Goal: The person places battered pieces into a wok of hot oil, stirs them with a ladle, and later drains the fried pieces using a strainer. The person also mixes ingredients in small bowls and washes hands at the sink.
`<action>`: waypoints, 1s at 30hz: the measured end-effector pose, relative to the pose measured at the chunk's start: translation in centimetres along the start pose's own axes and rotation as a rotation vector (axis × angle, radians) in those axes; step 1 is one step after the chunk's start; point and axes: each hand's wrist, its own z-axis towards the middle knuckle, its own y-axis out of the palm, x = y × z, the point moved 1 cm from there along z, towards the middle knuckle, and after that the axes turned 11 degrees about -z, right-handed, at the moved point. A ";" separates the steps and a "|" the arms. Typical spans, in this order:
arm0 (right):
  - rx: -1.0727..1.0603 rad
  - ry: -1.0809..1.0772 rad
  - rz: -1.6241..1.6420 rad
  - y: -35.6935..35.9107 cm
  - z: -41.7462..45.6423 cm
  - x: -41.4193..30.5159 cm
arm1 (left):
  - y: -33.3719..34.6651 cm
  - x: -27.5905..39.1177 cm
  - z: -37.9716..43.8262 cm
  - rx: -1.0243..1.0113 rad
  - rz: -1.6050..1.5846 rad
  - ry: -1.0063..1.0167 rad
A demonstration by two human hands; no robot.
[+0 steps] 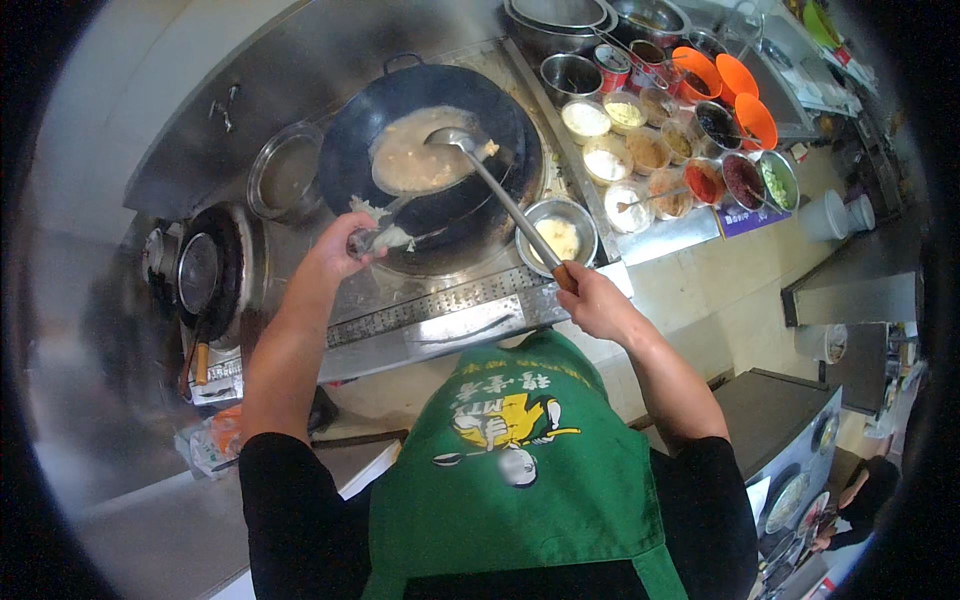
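A black wok (346, 154) sits on the stove, with cloudy broth (416, 165) and small pale pieces of food pooled inside. My left hand (343, 246) grips a whitish rag (391, 239) at the wok's near left rim; whether a wok handle lies within the rag is hidden. Closed around the wooden grip of a long metal ladle (504, 193) is my right hand (602, 302). The ladle's bowl rests in the broth near the far side. Below the ladle's shaft stands a steel bowl (527, 256) holding a pale yellow mixture (556, 238).
Tubs of seasonings, including red powder (704, 180), cover the counter at right, with orange bowls (755, 120) behind. A round metal container (262, 176) stands left of the wok. Farther left, a strainer (199, 271) lies over a dark pan. Another person (870, 491) is at far right.
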 end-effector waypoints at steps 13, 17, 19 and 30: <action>-0.014 0.121 0.608 0.8 -1.6 -1.3 | -0.5 -1.0 2.0 0.053 0.071 0.203; -0.014 0.067 0.661 0.4 -0.7 -1.8 | -1.3 -1.8 2.3 -0.064 0.072 0.288; 0.029 0.082 0.711 0.1 -0.6 -2.5 | -0.1 -2.0 1.4 -0.003 0.063 0.262; -0.007 0.122 0.701 1.0 0.1 -0.7 | -3.3 2.3 -5.7 0.159 0.557 0.272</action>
